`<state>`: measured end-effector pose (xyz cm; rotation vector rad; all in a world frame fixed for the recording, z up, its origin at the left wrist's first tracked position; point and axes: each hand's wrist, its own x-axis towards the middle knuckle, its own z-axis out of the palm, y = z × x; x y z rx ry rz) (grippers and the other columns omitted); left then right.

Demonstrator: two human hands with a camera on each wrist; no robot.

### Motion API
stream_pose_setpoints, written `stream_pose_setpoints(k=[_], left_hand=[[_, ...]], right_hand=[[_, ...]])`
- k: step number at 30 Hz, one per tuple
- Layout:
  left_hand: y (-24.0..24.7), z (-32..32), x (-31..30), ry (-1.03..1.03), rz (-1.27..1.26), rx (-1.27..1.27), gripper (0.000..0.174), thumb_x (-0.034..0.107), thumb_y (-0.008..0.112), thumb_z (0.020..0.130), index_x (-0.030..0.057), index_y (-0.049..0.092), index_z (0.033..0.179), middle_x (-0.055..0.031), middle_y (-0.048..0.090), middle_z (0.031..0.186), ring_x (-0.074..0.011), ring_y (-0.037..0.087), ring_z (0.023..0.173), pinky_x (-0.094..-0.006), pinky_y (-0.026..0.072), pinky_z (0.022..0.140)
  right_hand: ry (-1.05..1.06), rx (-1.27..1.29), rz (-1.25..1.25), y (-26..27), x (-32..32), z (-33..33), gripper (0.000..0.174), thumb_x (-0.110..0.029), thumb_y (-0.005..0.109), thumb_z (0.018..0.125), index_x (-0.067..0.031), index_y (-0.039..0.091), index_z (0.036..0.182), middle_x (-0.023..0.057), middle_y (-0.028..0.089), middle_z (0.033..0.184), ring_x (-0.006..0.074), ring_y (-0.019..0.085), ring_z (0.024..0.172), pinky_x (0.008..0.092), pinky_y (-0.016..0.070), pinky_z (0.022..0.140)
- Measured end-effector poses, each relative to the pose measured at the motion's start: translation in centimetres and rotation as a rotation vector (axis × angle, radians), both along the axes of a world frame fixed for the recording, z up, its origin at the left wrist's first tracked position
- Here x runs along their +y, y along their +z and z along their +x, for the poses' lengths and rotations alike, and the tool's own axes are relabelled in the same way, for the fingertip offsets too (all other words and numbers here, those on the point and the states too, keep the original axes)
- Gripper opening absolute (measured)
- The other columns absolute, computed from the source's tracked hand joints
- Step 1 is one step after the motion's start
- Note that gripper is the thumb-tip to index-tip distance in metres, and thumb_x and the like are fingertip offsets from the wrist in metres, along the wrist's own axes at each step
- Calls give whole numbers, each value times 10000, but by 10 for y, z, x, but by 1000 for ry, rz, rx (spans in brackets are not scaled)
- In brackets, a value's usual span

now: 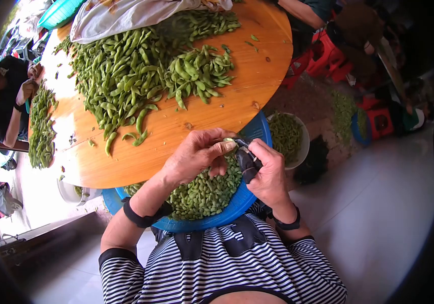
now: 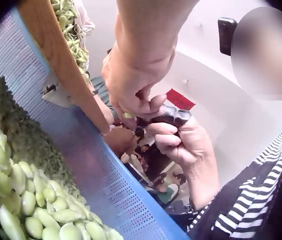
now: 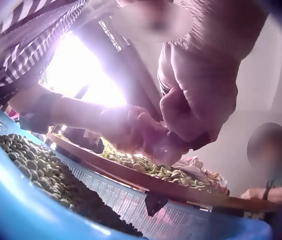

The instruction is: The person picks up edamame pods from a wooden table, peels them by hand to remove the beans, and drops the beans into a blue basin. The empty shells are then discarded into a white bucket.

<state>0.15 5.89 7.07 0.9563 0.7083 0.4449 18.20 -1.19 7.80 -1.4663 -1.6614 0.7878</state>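
**A:** Grip state, both sides?

**B:** The left hand [image 1: 196, 154] was closed in a pinch on one pod [image 1: 229, 142], which was held by its end. The right hand [image 1: 267, 175] was wrapped round a dark-handled cutter [image 1: 247, 164], and its working end was brought up against the pod's tip.

**A:** Where was the pod?

**B:** It was held in the air between the two hands. That put it over the blue basket [image 1: 260, 129], just off the edge of the round wooden surface [image 1: 217, 114].

**A:** Blade type?

**B:** Not resolved. The blades were covered by fingers in the head view, and the right wrist view was washed out by glare. Small scissors were assumed, loosely.

**A:** Notes on the cut?

**B:** Judgement only.
- Only the very tip was thought worth taking, so that no bean was nicked.
- The pinch was judged safer if set back from the blades, with the pod held steady and square to them.
- The cut was best made over the basket, so that whatever dropped was caught by the heap of pods [image 1: 201, 192] in it.

**A:** Supply?

**B:** A large pile of pods [image 1: 126, 71] was spread across the surface, well apart from both hands. A white cloth [image 1: 126, 15] was laid at the far edge. A white bucket [image 1: 305, 144] of greens was set beside the basket, on the right.
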Motion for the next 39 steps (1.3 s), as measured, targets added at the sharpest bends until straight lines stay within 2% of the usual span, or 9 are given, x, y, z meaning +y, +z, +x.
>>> stream_pose_setpoints(k=[2, 9, 15, 18, 21, 23, 29, 31, 39], left_hand=[[-5, 3, -4, 38, 22, 11, 285, 169, 544, 995, -10, 588, 1212, -32, 636, 848, -86, 595, 596, -215, 457, 514], [3, 8, -10, 95, 293, 136, 298, 181, 513, 1012, -22, 584, 1218, -11, 630, 781, -67, 584, 609, -218, 488, 564], [1, 4, -12, 104, 236, 117, 281, 197, 512, 1013, -25, 595, 1164, -37, 649, 753, -80, 607, 619, -223, 497, 572], [-4, 6, -15, 48, 200, 65, 292, 217, 516, 1011, -25, 596, 1152, -55, 663, 755, -90, 618, 625, -228, 504, 579], [0, 6, -12, 26, 140, 24, 285, 233, 548, 994, -24, 617, 1094, -76, 677, 766, -106, 620, 620, -236, 509, 590], [-1, 2, -10, -30, 24, -80, 254, 229, 598, 964, -18, 648, 997, -84, 677, 762, -127, 621, 618, -244, 508, 590], [-11, 3, -7, -43, -46, -124, 243, 228, 648, 936, -11, 686, 915, -78, 673, 729, -126, 623, 626, -240, 503, 583], [-9, 5, -7, -36, -71, -126, 252, 233, 649, 936, -14, 681, 906, -82, 674, 737, -130, 622, 629, -244, 506, 593], [-21, 9, -10, 1, -99, -208, 267, 270, 582, 973, 6, 619, 994, -101, 677, 837, -154, 638, 747, -266, 511, 682]], right_hand=[[-35, -100, 58, 1, -1, -4, 206, 34, 613, 684, 7, 527, 869, 153, 517, 786, 373, 557, 716, 412, 444, 600], [-120, -233, 207, 8, -5, -8, 270, 20, 651, 649, -7, 543, 895, 144, 501, 837, 373, 544, 700, 437, 447, 611], [-212, -200, 188, 19, 1, -1, 212, -39, 717, 779, 35, 609, 947, 137, 567, 835, 267, 593, 742, 335, 472, 669], [-36, 1, 104, 17, 9, 7, 283, -17, 682, 800, 24, 657, 1079, 87, 643, 903, 160, 612, 821, 268, 477, 752], [10, 31, 211, 5, 14, 15, 307, -8, 654, 773, 17, 651, 1079, 117, 544, 784, 255, 566, 676, 313, 451, 625], [12, 107, 180, 17, 14, 11, 234, -15, 635, 803, 35, 655, 1030, 93, 565, 761, 196, 564, 656, 296, 455, 631], [63, 471, -307, 1, 12, 22, 213, -24, 574, 868, 20, 671, 1053, 2, 585, 726, 51, 499, 567, 208, 393, 518], [123, 1113, -477, -8, 16, 23, 256, -28, 569, 874, 13, 658, 1110, -25, 570, 724, 11, 458, 554, 173, 342, 475], [-106, 547, -237, 1, 17, 12, 255, -79, 596, 879, -22, 676, 1114, -41, 563, 644, 11, 483, 545, 191, 384, 475]])
